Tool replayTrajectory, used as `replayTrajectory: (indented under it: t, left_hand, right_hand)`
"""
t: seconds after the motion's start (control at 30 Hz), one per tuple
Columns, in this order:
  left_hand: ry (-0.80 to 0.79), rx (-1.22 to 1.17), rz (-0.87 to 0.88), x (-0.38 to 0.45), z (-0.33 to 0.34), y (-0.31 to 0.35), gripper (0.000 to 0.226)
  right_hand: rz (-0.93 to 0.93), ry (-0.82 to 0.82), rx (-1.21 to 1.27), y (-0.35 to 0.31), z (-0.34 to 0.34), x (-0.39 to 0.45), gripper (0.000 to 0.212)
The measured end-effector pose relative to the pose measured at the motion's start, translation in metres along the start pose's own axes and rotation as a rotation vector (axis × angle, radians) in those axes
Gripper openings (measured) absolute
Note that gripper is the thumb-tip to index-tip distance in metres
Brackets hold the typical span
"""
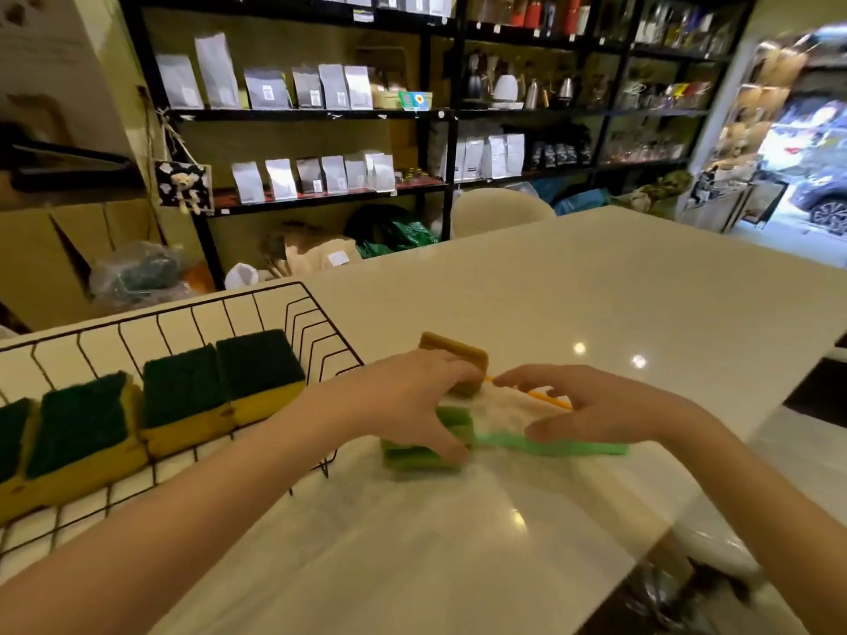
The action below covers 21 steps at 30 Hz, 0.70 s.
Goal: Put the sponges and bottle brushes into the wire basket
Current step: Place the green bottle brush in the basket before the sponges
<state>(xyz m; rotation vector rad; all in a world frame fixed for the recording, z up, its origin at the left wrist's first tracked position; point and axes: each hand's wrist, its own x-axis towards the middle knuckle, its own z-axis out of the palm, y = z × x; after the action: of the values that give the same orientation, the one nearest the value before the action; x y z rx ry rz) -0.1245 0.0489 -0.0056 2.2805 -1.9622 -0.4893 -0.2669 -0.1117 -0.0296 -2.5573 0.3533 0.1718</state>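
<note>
Both hands worked the pile: my left hand [412,396] clamped the green sponge [419,453], my right hand [591,405] hovered open over the brush handles [577,448]. Beyond, the wire basket [316,323] held four sponges [183,396]; tangled handles might have dragged the brown sponge [453,355] off.

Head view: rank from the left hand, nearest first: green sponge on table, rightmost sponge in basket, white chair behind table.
1. Green sponge: under the left hand, on the table.
2. Rightmost basket sponge: to its left, inside the wire basket.
3. White chair: far side of the table.
</note>
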Motion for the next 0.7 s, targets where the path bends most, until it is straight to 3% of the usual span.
replayTrajectory:
  t: [0.17,0.33,0.7]
  left_hand:
    - [-0.15,0.109,-0.08,0.012,0.005,0.001,0.072]
    - [-0.167,0.149,-0.094,0.017,0.01,-0.002,0.066]
    - [0.22,0.112,-0.027,0.017,-0.036,-0.003,0.051]
  right_hand:
    - [0.086,-0.023,-0.078,0.01,0.009,-0.008,0.044]
    - [0.094,0.029,-0.146,0.02,0.014,-0.008,0.03]
    - [0.013,0.267,-0.069,0.015,-0.028,-0.002,0.019]
